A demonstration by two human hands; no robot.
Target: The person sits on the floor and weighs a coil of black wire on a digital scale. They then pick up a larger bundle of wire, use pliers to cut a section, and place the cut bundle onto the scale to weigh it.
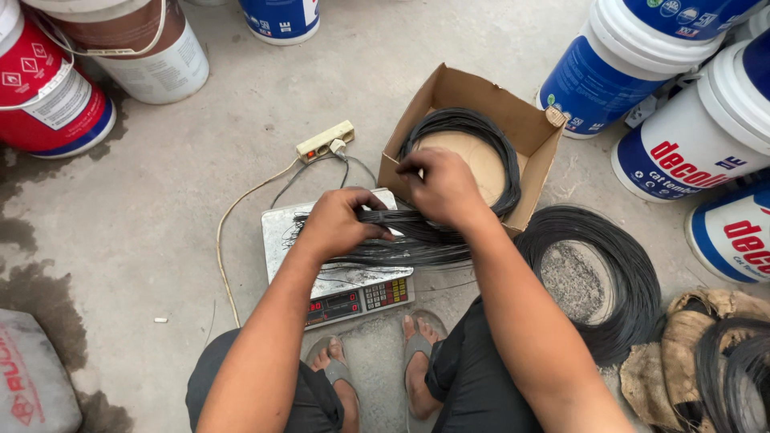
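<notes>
Seen from the head camera, a person squats on a concrete floor [241,120] over a digital platform scale [341,265], bare arms reaching forward and sandalled feet [377,365] showing at 6 o'clock.

The left hand [341,223] is closed around a bundle of thin black wire [401,236] that lies across the scale's steel pan, fingers curled over the strands. At 2 o'clock from it, the right hand [441,188] pinches the same strands where they rise over the near wall of an open cardboard box [473,92]. Inside the box a coil of black wire [465,128] rings the bare cardboard bottom.

At 4 o'clock from the box, a larger coil of black wire [593,273] lies flat on the floor, just beside the person's right forearm. More dark wire rests on worn sacking [698,353] at the frame's 4 o'clock corner.

A cream power strip [325,140] sits at 11 o'clock from the scale, its cord [228,232] trailing across the floor.

Blue-and-white plastic pails [642,64] stand stacked at 2 o'clock; a red pail [48,88] and a brown-and-white pail [144,48] stand at 10 o'clock. A grey sack [32,377] lies at 8 o'clock beside a damp patch.
</notes>
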